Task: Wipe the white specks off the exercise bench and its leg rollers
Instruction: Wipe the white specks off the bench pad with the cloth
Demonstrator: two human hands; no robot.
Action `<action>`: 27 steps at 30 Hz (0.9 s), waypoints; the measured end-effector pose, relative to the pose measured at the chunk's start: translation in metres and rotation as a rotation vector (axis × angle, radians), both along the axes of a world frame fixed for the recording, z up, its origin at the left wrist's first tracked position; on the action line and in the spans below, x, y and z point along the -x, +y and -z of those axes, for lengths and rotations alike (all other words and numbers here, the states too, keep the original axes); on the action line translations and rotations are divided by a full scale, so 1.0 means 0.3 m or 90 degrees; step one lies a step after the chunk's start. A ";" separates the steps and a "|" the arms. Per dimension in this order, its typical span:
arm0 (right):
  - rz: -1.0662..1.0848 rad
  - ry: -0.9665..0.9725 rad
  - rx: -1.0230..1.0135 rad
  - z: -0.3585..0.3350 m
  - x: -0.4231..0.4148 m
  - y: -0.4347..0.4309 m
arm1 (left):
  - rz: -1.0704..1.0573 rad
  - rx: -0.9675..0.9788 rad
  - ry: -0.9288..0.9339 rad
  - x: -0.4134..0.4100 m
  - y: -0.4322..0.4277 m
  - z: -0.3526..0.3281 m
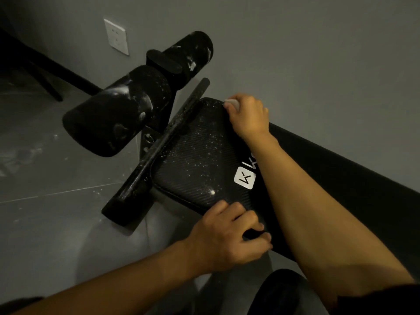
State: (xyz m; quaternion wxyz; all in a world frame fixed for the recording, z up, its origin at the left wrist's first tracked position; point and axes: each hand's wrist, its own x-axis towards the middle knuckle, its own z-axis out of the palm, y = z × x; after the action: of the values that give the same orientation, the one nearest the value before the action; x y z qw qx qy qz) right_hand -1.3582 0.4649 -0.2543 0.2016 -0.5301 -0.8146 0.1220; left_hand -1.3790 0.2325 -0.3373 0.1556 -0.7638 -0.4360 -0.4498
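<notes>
Nearest the lens: a dark-clothed knee (284,292) at the bottom edge, with a bare forearm on either side.

Left hand (229,235): on the near rim of the exercise bench (200,160). Fingers and thumb are curled round the pad's edge, gripping it.

Right hand (248,115): the forearm crosses the pad diagonally and the hand is at the pad's far corner, close to the grey wall (318,53). Its fingers are closed round a small white wipe (232,103). The wipe pokes out past the knuckles and touches the pad's edge.

Bench pad: black, ribbed, lying along the wall. White specks (204,142) are scattered thickly in a band across its middle. One larger white blob (212,192) sits near the left hand. A white square logo (245,178) is on the pad, with lettering beside it partly covered by the right forearm.

Rollers: near leg roller (106,126) and far leg roller (193,55) are fat black foam cylinders, raised beyond the pad's end. Both are smeared and dotted with white. Below them a thinner black crossbar (159,142) runs just beside the pad's end, also speckled.

Surroundings: grey tiled floor (56,201) with a faint white dusting beneath the near roller. A white wall outlet (116,37) is at upper left.
</notes>
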 end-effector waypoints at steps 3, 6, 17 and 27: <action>-0.075 -0.029 0.013 -0.007 0.064 -0.006 | -0.007 -0.014 -0.005 -0.001 0.004 0.001; -0.230 -0.026 -0.002 -0.001 0.025 -0.084 | -0.020 -0.030 0.000 0.003 0.007 0.003; -0.138 -0.024 0.016 -0.007 0.127 -0.008 | -0.024 -0.049 -0.007 0.021 0.012 0.011; -0.222 -0.070 -0.057 -0.002 -0.101 -0.135 | -0.005 -0.069 0.003 0.025 0.021 0.023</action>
State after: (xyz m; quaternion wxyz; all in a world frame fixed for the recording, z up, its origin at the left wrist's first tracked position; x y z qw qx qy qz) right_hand -1.3278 0.4243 -0.2536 0.1559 -0.3770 -0.9086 0.0895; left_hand -1.3864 0.2387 -0.3441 0.1994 -0.7534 -0.4140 -0.4704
